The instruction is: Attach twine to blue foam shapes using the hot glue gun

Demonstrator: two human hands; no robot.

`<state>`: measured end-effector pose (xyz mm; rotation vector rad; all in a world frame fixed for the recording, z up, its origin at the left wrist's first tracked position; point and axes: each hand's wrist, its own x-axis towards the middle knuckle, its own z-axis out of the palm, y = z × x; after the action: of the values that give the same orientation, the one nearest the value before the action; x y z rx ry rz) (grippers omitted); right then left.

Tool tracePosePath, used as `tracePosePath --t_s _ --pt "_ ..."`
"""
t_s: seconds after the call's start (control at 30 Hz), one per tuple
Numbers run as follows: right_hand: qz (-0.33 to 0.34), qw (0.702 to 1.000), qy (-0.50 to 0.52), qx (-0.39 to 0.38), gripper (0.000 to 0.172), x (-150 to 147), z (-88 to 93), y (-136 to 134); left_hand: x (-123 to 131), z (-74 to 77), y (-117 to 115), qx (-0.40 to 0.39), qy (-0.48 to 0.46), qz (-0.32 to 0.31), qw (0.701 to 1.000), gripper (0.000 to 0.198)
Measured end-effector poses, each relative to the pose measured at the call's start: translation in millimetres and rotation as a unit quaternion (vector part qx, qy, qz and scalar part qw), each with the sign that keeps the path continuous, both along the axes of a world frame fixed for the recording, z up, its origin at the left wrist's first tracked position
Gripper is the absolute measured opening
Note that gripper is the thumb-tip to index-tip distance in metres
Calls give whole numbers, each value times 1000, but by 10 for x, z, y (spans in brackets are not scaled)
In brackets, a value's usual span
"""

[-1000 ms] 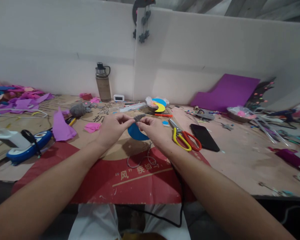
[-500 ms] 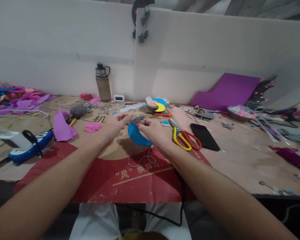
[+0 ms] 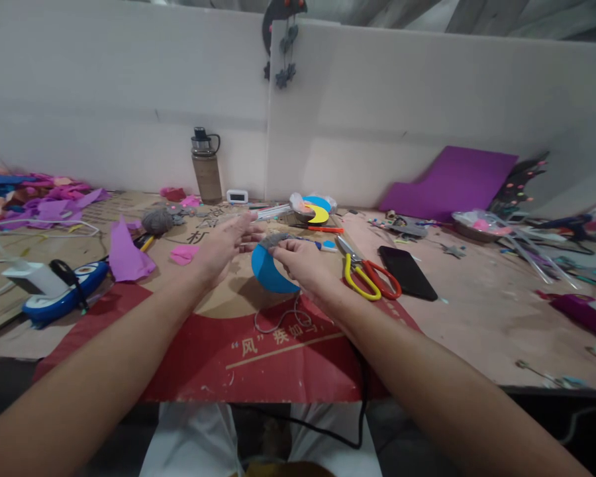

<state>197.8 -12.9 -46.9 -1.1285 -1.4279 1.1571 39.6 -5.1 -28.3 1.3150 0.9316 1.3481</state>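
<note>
My right hand [image 3: 305, 262] pinches a blue crescent-shaped cutout [image 3: 268, 273] near its upper tip, above the brown and red sheet. Grey yarn [image 3: 275, 238] is wrapped around that tip, close to my right fingertips. My left hand [image 3: 228, 246] is just to the left of the crescent, its fingers apart and holding nothing. Below the crescent, a loose loop of thin yarn [image 3: 273, 329] lies on the red part of the sheet [image 3: 198, 371]. What links this loop to the wrapped tip is partly hidden by my right hand.
Scissors [image 3: 362, 271] with yellow and red handles and a black phone [image 3: 407, 271] lie to the right. A yarn ball [image 3: 157, 220], pink scraps [image 3: 183, 254] and a blue power strip [image 3: 64, 291] are at the left. A bottle [image 3: 206, 172] stands behind; a yellow crescent [image 3: 320, 214] lies further back.
My left hand has let go of the yarn-wrapped tip and moved a little left, its fingers spreading. The right hand keeps its pinch, and the crescent has turned slightly.
</note>
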Motion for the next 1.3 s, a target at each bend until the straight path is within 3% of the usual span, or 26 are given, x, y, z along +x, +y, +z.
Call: tracePosePath --t_s 0.1,0.23,0.4,0.57,0.8,1.13,1.3 --pt "-12 991 112 -76 27 22 17 15 38 -51 -5 -58 -7 -25 998 41" --pt "-5 979 181 -93 29 36 26 25 147 -198 -9 -79 21 -97 992 32" --pt "2 983 177 -48 26 3 4 7 217 -280 27 -69 -21 -31 997 27" --pt "6 994 112 -1 18 -38 6 -43 156 -222 59 -44 -22 43 998 18" --pt "-10 991 -39 128 14 -41 -13 -61 117 -157 39 -35 -85 33 995 18" --pt "23 936 -211 282 20 4 -109 -82 50 -87 96 -74 -136 66 986 18" --pt "125 893 -288 322 25 51 -51 -124 -101 16 133 -73 -182 95 976 15"
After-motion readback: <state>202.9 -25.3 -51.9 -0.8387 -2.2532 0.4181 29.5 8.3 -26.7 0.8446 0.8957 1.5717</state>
